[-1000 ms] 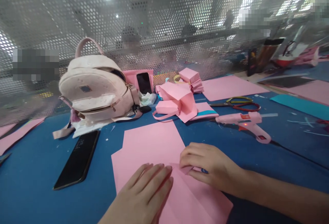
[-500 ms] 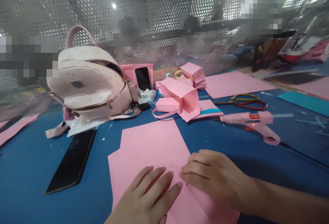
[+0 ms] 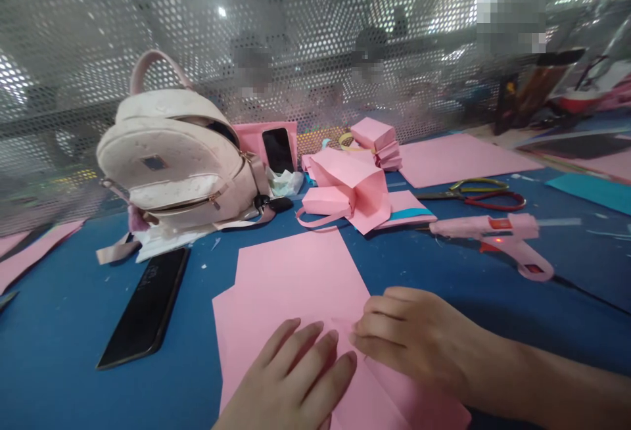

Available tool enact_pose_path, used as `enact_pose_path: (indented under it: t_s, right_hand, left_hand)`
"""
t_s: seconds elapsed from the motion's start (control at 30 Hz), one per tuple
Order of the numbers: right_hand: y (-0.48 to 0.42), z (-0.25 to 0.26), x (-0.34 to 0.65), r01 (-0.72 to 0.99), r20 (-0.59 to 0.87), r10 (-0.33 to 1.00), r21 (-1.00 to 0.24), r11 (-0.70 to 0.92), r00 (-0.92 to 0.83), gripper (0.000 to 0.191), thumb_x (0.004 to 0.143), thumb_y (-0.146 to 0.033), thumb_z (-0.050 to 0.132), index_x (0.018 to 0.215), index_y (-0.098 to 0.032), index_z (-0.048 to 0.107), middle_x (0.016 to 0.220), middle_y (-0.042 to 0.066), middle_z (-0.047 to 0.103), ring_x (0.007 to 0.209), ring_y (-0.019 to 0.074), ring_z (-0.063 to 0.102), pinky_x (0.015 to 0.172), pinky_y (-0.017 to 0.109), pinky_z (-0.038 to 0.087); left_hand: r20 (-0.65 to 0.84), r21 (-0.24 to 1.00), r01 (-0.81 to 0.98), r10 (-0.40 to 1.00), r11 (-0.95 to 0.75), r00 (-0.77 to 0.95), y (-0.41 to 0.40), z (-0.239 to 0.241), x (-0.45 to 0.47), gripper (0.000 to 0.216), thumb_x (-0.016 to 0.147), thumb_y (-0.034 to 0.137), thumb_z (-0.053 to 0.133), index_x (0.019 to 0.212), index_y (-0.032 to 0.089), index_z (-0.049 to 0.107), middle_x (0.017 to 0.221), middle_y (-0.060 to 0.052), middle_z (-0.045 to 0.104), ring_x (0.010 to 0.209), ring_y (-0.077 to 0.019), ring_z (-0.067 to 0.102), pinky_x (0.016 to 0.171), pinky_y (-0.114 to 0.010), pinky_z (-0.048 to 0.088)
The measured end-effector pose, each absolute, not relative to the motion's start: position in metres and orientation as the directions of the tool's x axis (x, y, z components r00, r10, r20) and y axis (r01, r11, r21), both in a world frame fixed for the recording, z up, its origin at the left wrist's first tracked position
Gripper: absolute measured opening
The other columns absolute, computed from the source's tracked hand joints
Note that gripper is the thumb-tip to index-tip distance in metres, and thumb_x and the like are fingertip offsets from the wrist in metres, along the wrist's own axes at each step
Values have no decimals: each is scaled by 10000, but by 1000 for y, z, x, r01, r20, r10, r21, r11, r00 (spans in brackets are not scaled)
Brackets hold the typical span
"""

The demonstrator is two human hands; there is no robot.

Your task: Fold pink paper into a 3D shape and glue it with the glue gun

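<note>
Grey screen (image 3: 305,2) (perforated), blue table (image 3: 64,331)

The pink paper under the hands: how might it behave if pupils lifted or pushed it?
The pink paper would probably flex when lifted, since fold lines show near the right hand. It looks thin, so likely light for its size. Pushed, it may slide rather than roll, lying mostly flat on the blue table.

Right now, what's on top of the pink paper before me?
Your left hand lies over the pink paper, fingers spread; your right hand has curled fingers against it. Paper beneath both hands is hidden.
</note>
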State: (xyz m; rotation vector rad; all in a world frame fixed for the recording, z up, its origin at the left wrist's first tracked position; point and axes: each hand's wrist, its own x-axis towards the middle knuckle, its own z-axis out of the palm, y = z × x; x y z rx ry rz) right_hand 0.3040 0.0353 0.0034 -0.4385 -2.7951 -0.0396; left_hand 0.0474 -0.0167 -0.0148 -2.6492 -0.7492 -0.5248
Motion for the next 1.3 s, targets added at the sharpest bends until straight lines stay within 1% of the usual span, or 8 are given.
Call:
enact_pose_path:
  t_s: [0.13,0.57,0.7,0.8,0.93,1.03,1.13,1.3]
  right_hand:
    - [38,15,303,288,253,289,-41,957,-923,295,1026,-81,417,939,-205,670,833,20,677,762,155,567,660,286,408]
    - [33,13,304,317,251,338,-121,941,-907,234,1020,-140,464,998,-213,685,878,29,694,794,170,576,688,303,400]
    - [30,9,302,361,213,388,-156,920,-897,111,967,-190,572,1034,-212,657,919,8,689,850,189,568,720,331,383]
    - [30,5,300,421,222,449,-161,893,-866,142,924,-157,591,1041,-218,646,956,7,675,845,197,544,721,345,359]
    - [30,4,295,442,248,463,-135,887,-851,176,886,-120,566,1021,-202,644,904,27,644,776,204,491,669,349,314]
    - [30,3,291,425,279,441,-119,897,-853,184,921,-112,518,1034,-186,642,868,32,623,764,205,463,649,350,286]
    - [33,0,288,403,311,419,-115,908,-853,223,961,-117,474,1107,-162,637,883,45,615,785,207,456,651,351,280]
    - [37,2,285,372,263,386,-105,922,-884,175,911,-134,543,1044,-138,658,871,61,618,799,219,460,674,355,313]
  left_hand:
    - [431,-196,579,461,-791,775,-18,-15,52,406,1042,266,336,1299,243,649,1165,-7,717,1065,-223,612,1043,-408,358]
    - [485,-150,616,485,-773,728,-22,-19,58,414,1044,292,322,1284,259,657,1124,-38,712,1030,-242,595,1025,-430,349]
    - [486,-155,617,484,-771,727,-23,-20,58,396,1043,342,357,1288,253,655,1129,-31,709,1043,-256,579,1033,-437,342]
    - [477,-128,621,501,-773,722,-24,-24,57,388,1023,360,411,1328,255,626,1166,-13,700,1083,-263,566,1062,-446,323]
    - [484,-97,624,511,-775,710,-27,-29,56,402,1003,350,433,1350,251,609,1185,-14,690,1106,-272,554,1088,-458,298]
    - [459,-79,620,523,-780,718,-28,-32,54,437,971,301,451,1385,242,577,1230,-28,666,1137,-283,537,1097,-471,291]
    - [435,-51,621,542,-782,719,-29,-31,54,501,907,235,478,1402,230,555,1277,-46,633,1160,-296,517,1102,-487,297]
    - [403,-15,608,552,-794,730,-30,-26,55,625,791,153,523,1413,218,536,1312,-58,607,1165,-291,509,1092,-473,351]
